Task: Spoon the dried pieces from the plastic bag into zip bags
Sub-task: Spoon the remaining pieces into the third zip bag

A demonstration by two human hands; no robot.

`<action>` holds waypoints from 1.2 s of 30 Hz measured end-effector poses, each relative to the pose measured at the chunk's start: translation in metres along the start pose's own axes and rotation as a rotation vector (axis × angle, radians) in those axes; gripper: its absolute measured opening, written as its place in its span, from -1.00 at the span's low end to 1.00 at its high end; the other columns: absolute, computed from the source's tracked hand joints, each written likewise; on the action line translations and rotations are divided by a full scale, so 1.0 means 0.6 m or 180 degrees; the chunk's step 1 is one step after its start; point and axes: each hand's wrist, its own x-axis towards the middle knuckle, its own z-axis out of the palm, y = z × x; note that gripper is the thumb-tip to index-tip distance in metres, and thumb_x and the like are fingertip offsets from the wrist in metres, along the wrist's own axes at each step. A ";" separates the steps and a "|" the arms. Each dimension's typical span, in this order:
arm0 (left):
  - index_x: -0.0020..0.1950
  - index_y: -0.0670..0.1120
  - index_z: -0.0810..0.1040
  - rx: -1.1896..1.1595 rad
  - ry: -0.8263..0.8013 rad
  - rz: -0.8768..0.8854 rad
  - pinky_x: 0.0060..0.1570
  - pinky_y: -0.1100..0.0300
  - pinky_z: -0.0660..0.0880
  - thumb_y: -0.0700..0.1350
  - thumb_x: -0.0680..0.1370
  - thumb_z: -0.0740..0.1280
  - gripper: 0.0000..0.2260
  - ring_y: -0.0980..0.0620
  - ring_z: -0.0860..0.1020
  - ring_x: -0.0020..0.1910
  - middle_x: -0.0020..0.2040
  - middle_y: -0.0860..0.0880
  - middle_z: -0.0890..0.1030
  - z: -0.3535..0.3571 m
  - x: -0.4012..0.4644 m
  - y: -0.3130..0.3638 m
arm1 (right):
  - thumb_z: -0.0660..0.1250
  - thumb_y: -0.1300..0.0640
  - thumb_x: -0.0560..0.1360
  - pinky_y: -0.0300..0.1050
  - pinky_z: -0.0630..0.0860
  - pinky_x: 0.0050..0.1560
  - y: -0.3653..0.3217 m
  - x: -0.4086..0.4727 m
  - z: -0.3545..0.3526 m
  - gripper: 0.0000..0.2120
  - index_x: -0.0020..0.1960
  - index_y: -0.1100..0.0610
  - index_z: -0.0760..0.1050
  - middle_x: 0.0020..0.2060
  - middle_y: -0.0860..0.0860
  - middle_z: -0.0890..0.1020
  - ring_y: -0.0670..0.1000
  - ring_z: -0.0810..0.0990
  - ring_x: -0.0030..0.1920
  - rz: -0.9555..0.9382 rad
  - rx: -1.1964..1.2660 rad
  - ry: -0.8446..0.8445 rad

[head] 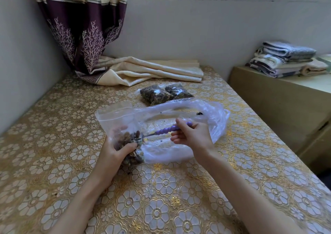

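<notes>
My left hand point(114, 151) grips a clear zip bag point(116, 119) partly filled with brown dried pieces point(129, 138), holding it upright on the table. My right hand point(191, 137) holds a spoon by its purple beaded handle point(166, 130); the metal bowl of the spoon reaches into the zip bag's side opening among the pieces. Behind and under the hands lies a large crumpled clear plastic bag point(206, 119) with only a few dark crumbs visible inside. Two filled zip bags point(161, 94) lie side by side further back.
The table point(161, 189) carries a gold floral cloth. A folded cream cloth point(152, 70) and a purple curtain point(84, 36) sit at the back left corner. To the right stands a low cabinet point(279, 97) with stacked folded towels point(284, 59).
</notes>
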 end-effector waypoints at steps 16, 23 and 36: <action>0.12 0.07 0.39 0.0407 -0.0194 0.0192 -0.22 0.47 0.48 -0.18 0.37 0.43 -0.60 0.26 0.61 -0.10 -0.10 0.09 0.63 0.003 0.000 -0.006 | 0.25 0.17 0.57 -0.30 0.38 -0.54 -0.043 -0.004 -0.050 -0.74 -0.22 0.29 0.56 -0.51 0.05 0.55 -0.08 0.49 -0.53 -0.0416 0.0300 0.0558; 0.09 0.14 0.39 0.0891 -0.0256 0.0069 -0.16 0.36 0.51 0.17 0.23 0.42 -0.52 0.30 0.59 -0.09 -0.02 0.10 0.60 0.001 0.002 -0.009 | 0.25 0.16 0.57 -0.27 0.36 -0.54 -0.108 -0.010 -0.046 -0.72 -0.25 0.27 0.56 -0.50 0.05 0.56 -0.06 0.48 -0.53 -0.1160 0.0561 0.0598; 0.10 0.08 0.45 0.0295 -0.0272 0.0199 -0.24 0.41 0.50 0.15 0.34 0.37 -0.62 0.24 0.61 -0.12 -0.08 0.21 0.64 0.001 -0.003 -0.002 | 0.28 0.28 0.51 -0.23 0.46 -0.45 -0.111 -0.040 -0.043 -0.89 -0.12 0.21 0.58 -0.40 0.06 0.60 0.00 0.55 -0.44 -0.1912 -0.0523 -0.0635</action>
